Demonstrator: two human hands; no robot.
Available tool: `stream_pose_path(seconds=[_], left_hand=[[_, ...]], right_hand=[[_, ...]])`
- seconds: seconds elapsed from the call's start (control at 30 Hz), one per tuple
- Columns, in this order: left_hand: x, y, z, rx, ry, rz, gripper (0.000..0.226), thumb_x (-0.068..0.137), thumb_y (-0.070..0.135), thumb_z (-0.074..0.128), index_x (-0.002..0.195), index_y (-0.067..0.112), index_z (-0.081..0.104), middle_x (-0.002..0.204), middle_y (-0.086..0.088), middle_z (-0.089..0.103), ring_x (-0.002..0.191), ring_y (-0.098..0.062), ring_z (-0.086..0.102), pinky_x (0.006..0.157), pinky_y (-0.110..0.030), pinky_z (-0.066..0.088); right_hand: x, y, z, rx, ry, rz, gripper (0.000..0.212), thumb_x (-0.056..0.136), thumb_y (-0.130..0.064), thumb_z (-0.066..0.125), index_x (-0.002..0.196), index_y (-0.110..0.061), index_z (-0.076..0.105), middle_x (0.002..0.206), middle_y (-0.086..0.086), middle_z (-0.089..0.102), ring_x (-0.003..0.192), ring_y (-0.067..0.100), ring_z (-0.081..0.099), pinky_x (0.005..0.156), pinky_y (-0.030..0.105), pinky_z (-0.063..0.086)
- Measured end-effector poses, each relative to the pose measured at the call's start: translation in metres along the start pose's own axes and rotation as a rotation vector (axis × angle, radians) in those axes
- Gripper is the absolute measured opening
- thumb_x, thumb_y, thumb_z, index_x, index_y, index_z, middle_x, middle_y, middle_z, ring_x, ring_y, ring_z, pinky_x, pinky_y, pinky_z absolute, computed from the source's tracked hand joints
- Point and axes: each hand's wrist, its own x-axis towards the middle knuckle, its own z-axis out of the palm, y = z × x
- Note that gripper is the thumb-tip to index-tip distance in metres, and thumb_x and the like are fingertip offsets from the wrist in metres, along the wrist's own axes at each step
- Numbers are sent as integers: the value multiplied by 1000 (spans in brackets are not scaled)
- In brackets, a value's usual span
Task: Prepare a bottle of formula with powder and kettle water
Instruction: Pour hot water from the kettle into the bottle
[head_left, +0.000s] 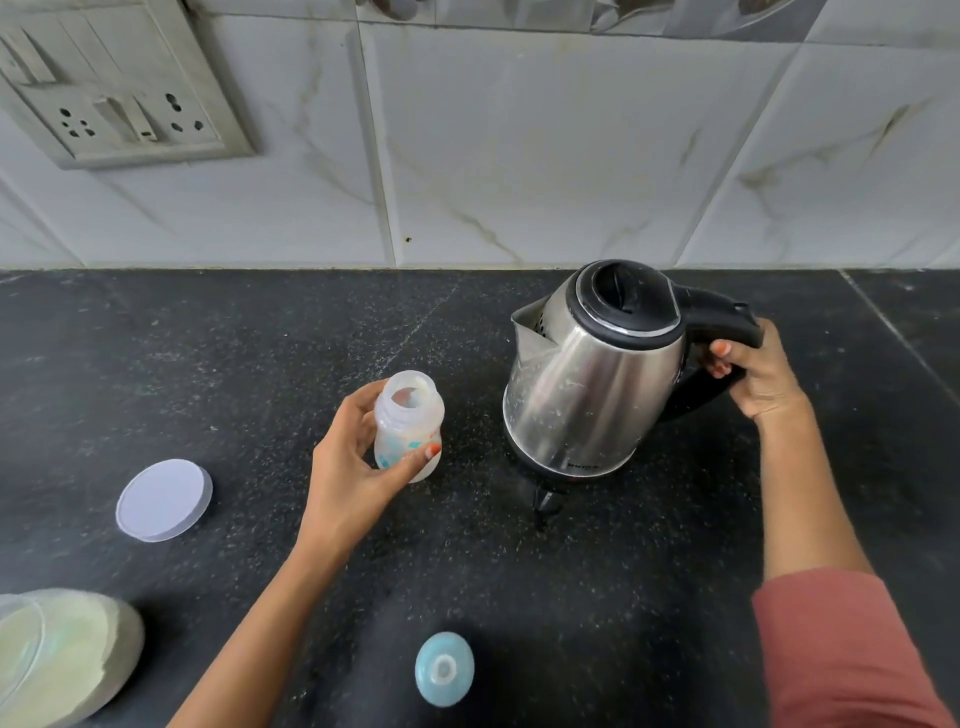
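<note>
Left hand is wrapped around the baby bottle, thumb across the front and fingers behind, holding it low over the middle of the counter; right hand, rust-red sleeve pushed up the forearm, grips the black handle of the steel kettle, fingers curled right round it. The kettle leans, spout tipped toward the bottle, just beside it, lid closed. Underfoot for all this, speckled black stone, with white marbled wall tiles behind and a socket plate upper left. The bottle is topless, whitish powder clinging inside. A round white lid lies flat to the left, a blue teat ring sits nearer, and an open tub of pale powder fills the lower left corner
</note>
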Motion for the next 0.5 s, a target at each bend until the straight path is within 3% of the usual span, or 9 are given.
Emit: stream_pose_path(seconds=[0.27,0.4,0.5], left_hand=[[0,-6,-7,1,7,-14,59,56,26,77,107,38,49,105,32,61,104,1,59,86,-13,47],[0,-12,-15,-8,14,-20,60,57,27,77,109,36,50,110,17,62,106,-5,59,89,-22,49],[-3,-19,-23,-12,23,-32,60,58,26,80,107,40,50,108,22,63,106,-4,59,88,-25,48]], right_hand=[[-8,-18,27,-45,-8,-83,40,40,-59,82,53,-24,68,35,-11,50,28,1,41,33,11,32],[-13,-39,50,-148,-49,-130,35,45,-58,80,56,-27,69,38,-13,54,30,2,44,34,11,34],[-21,-51,69,-249,-77,-168,27,46,-53,81,59,-31,70,41,-15,56,32,2,43,35,11,34]])
